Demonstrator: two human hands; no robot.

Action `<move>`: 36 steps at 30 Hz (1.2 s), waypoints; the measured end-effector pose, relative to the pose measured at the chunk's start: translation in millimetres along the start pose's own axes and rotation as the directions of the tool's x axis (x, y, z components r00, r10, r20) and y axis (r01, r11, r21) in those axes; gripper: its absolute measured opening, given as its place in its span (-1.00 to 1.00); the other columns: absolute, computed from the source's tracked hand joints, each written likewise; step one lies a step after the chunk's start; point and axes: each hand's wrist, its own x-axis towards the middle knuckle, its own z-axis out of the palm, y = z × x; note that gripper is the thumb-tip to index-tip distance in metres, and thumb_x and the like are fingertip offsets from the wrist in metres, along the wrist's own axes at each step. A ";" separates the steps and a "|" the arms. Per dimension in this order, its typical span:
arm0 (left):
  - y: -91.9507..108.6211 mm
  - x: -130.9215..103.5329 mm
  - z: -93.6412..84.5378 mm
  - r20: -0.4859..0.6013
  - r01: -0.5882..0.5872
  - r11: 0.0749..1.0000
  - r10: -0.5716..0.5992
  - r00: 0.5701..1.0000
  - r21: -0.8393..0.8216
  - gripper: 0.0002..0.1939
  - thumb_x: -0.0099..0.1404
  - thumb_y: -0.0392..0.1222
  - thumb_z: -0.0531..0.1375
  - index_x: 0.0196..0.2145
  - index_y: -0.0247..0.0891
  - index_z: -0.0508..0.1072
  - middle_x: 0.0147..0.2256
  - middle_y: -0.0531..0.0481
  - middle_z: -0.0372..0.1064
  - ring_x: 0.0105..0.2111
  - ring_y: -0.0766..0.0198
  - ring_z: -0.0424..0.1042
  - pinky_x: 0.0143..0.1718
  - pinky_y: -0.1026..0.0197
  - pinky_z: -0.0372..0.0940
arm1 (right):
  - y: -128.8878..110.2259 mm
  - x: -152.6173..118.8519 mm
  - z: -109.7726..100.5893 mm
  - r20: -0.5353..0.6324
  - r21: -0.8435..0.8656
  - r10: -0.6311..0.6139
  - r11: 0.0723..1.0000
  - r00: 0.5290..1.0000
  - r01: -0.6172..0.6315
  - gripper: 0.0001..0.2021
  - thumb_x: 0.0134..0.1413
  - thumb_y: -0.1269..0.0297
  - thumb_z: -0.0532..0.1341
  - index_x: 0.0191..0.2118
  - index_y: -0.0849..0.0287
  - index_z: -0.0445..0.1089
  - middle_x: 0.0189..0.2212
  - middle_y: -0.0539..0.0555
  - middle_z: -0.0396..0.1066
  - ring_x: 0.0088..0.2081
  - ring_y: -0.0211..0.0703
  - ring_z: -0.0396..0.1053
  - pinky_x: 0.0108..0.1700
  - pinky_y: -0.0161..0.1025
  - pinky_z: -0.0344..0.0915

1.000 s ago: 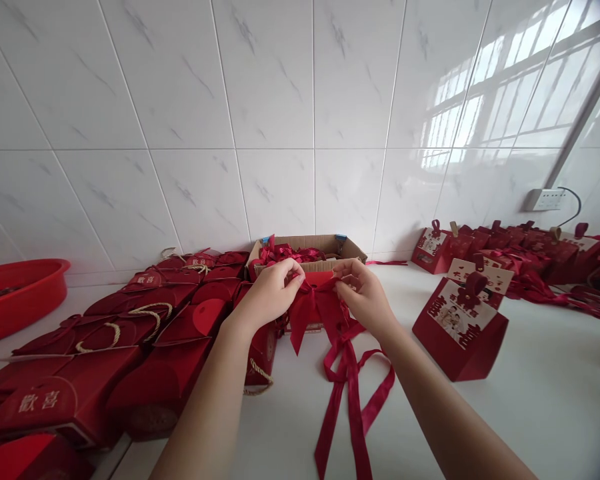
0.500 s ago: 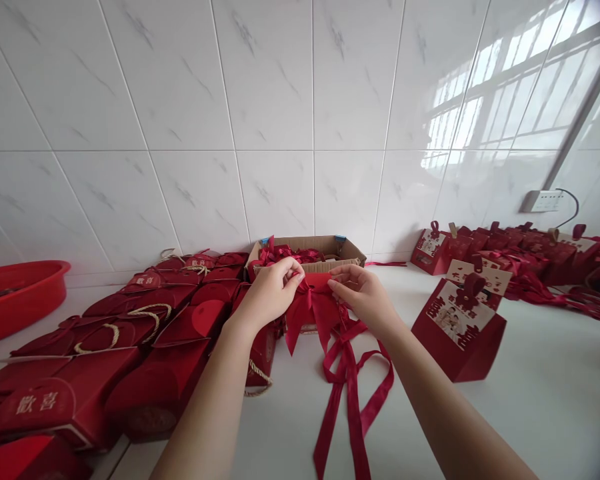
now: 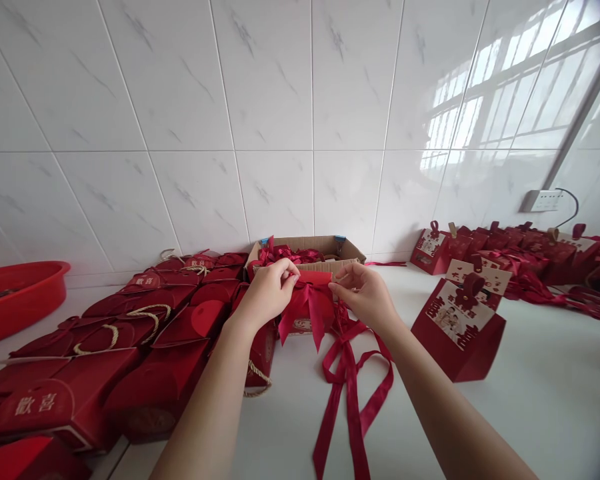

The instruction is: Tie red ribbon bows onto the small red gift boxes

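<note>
A small red gift box [image 3: 303, 325] stands in front of me at the middle, with a dark red ribbon [image 3: 307, 303] across its top and two tails hanging down its front. My left hand [image 3: 275, 287] pinches at the ribbon's left side, thumb against forefinger. At the right side of the box top, my right hand [image 3: 360, 287] has its fingertips pressed together beside the ribbon; what lies between them is too small to tell. More long ribbons [image 3: 349, 380] trail from the box's right side over the white table [image 3: 275, 440].
Red boxes with rope handles [image 3: 100, 380] fill the left, with a red basin [image 3: 25, 300] beyond. A cardboard box [image 3: 350, 250] of ribbons stands at the wall. A triangular bag [image 3: 455, 340] stands at right, more bags [image 3: 555, 257] behind.
The ribbon tails at the front of the box have shifted slightly left and spread, showing more of its front. My left hand has moved slightly left and my right hand slightly right.
</note>
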 end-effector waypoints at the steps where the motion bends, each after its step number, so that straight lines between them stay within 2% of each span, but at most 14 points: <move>1: -0.7 0.1 0.2 0.000 0.004 1.000 -0.004 1.000 -0.005 -0.87 0.27 -0.17 0.02 -0.39 -0.19 0.30 -0.61 0.13 0.16 -0.60 0.33 0.15 -0.54 0.28 0.08 | 0.8 0.1 0.2 -0.013 -0.024 -0.016 1.000 1.000 0.016 -0.82 -0.07 0.19 0.25 -0.45 0.12 0.25 -0.54 -0.02 0.34 -0.47 -0.19 0.35 -0.41 -0.21 0.33; 4: -1.5 0.2 0.7 0.001 0.018 1.000 -0.018 1.000 -0.017 -0.88 0.27 -0.17 0.02 -0.40 -0.19 0.30 -0.60 0.12 0.17 -0.60 0.33 0.15 -0.54 0.28 0.08 | 1.7 -0.1 -0.3 -0.034 -0.059 -0.048 0.997 0.998 0.046 -0.75 -0.08 0.20 0.25 -0.52 0.11 0.14 -0.56 -0.05 0.27 -0.50 -0.21 0.31 -0.46 -0.23 0.29; 7: -0.9 0.1 1.6 0.000 0.036 0.999 -0.036 0.999 -0.026 -0.88 0.26 -0.16 0.02 -0.40 -0.19 0.29 -0.59 0.11 0.20 -0.60 0.32 0.16 -0.55 0.28 0.09 | 2.0 -0.8 -1.3 -0.022 -0.028 -0.020 0.999 1.000 0.019 -0.70 -0.08 0.19 0.25 -0.54 0.10 0.06 -0.59 -0.08 0.20 -0.54 -0.22 0.29 -0.54 -0.28 0.22; 11: -1.1 0.2 2.3 0.005 0.049 0.998 -0.048 0.999 -0.034 -0.87 0.27 -0.14 0.02 -0.40 -0.19 0.29 -0.59 0.10 0.23 -0.60 0.31 0.20 -0.55 0.28 0.10 | 4.5 0.2 -1.7 -0.028 -0.011 -0.014 1.000 1.000 0.013 -0.67 -0.08 0.18 0.26 -0.54 0.10 0.04 -0.60 -0.09 0.19 -0.54 -0.21 0.32 -0.55 -0.28 0.24; 15: -4.3 0.8 0.4 0.021 0.065 0.995 -0.064 0.998 -0.075 -0.85 0.27 -0.10 0.03 -0.37 -0.19 0.30 -0.54 0.08 0.28 -0.55 0.30 0.27 -0.52 0.28 0.14 | 4.7 2.1 -3.8 -0.009 -0.019 -0.060 0.998 0.998 0.060 -0.74 -0.03 0.15 0.23 -0.50 0.11 0.14 -0.52 -0.04 0.28 -0.44 -0.18 0.38 -0.41 -0.21 0.38; 17: -5.6 0.6 -0.7 0.032 0.085 0.992 -0.082 0.996 -0.090 -0.84 0.27 -0.08 0.03 -0.36 -0.19 0.31 -0.52 0.07 0.31 -0.53 0.29 0.29 -0.51 0.28 0.15 | 2.6 1.3 -7.7 0.055 -0.024 -0.086 0.996 0.995 0.088 -0.80 0.01 0.12 0.22 -0.38 0.12 0.24 -0.35 0.04 0.37 -0.27 -0.12 0.41 -0.25 -0.13 0.42; 19: -5.7 0.2 -1.3 0.041 0.095 0.991 -0.092 0.995 -0.096 -0.84 0.27 -0.07 0.03 -0.36 -0.19 0.31 -0.51 0.07 0.32 -0.52 0.29 0.30 -0.51 0.28 0.15 | 0.5 -0.6 -13.4 0.182 -0.063 -0.117 0.989 0.976 0.131 -0.65 -0.03 0.08 0.26 -0.12 0.08 0.29 -0.10 0.12 0.34 -0.06 -0.04 0.35 -0.11 -0.05 0.39; 21: -4.6 -0.5 -1.2 0.048 0.096 0.991 -0.092 0.995 -0.097 -0.83 0.27 -0.07 0.04 -0.36 -0.19 0.31 -0.51 0.07 0.32 -0.52 0.29 0.30 -0.50 0.28 0.15 | 0.0 -3.0 -18.9 0.334 -0.118 -0.134 0.976 0.933 0.182 -0.33 -0.13 0.06 0.34 0.14 -0.05 0.14 0.13 0.15 0.15 0.11 0.03 0.20 0.01 0.02 0.32; 23: -2.8 -1.1 -0.9 0.056 0.096 0.991 -0.091 0.994 -0.098 -0.83 0.27 -0.07 0.03 -0.36 -0.19 0.31 -0.51 0.07 0.32 -0.52 0.29 0.31 -0.51 0.28 0.15 | 1.5 -4.9 -21.9 0.447 -0.149 -0.123 0.966 0.886 0.210 -0.08 -0.22 0.07 0.39 0.26 -0.15 -0.07 0.24 0.14 -0.03 0.19 0.07 0.09 0.06 0.03 0.29; 25: -1.1 -1.6 -0.8 0.064 0.097 0.990 -0.090 0.994 -0.101 -0.84 0.27 -0.07 0.04 -0.37 -0.18 0.31 -0.51 0.07 0.33 -0.51 0.28 0.33 -0.51 0.28 0.15 | 4.0 -6.0 -20.9 0.497 -0.160 -0.102 0.965 0.862 0.207 0.01 -0.25 0.11 0.40 0.29 -0.20 -0.19 0.28 0.12 -0.15 0.20 0.09 0.06 0.04 0.00 0.30; 28: 1.0 -2.1 -1.5 0.076 0.099 0.990 -0.091 0.993 -0.105 -0.84 0.27 -0.07 0.05 -0.38 -0.18 0.30 -0.53 0.08 0.34 -0.49 0.27 0.35 -0.49 0.27 0.17 | 6.1 -6.4 -14.6 0.475 -0.182 -0.075 0.966 0.877 0.182 -0.03 -0.18 0.17 0.37 0.30 -0.20 -0.21 0.24 0.14 -0.11 0.16 0.06 0.12 0.02 -0.02 0.31; 31: 3.1 -2.5 -3.5 0.071 0.101 0.986 -0.093 0.993 -0.129 -0.82 0.27 -0.04 0.05 -0.36 -0.18 0.30 -0.51 0.08 0.36 -0.46 0.26 0.38 -0.45 0.26 0.20 | 4.7 -5.3 -11.1 0.406 -0.189 -0.104 0.963 0.908 0.195 -0.09 -0.17 0.14 0.36 0.28 -0.14 -0.11 0.16 0.15 0.02 0.11 0.03 0.17 0.02 -0.01 0.30; 34: 5.0 -2.7 -6.2 0.039 0.114 0.981 -0.109 0.993 -0.159 -0.78 0.27 0.03 0.05 -0.27 -0.16 0.30 -0.46 0.08 0.39 -0.41 0.25 0.39 -0.39 0.25 0.23 | 2.6 -1.6 -18.1 0.322 -0.201 -0.147 0.955 0.935 0.219 -0.14 -0.22 0.10 0.38 0.24 -0.08 0.01 0.09 0.15 0.12 0.08 0.05 0.19 0.01 0.02 0.29; 36: 5.4 -2.5 -7.8 0.016 0.125 0.979 -0.125 0.992 -0.163 -0.75 0.26 0.05 0.06 -0.23 -0.15 0.30 -0.43 0.08 0.39 -0.41 0.26 0.38 -0.38 0.25 0.23 | 2.9 2.2 -27.6 0.206 -0.217 -0.151 0.956 0.967 0.196 -0.20 -0.23 0.08 0.38 0.19 -0.04 0.10 0.04 0.15 0.19 0.04 0.07 0.21 0.00 0.04 0.29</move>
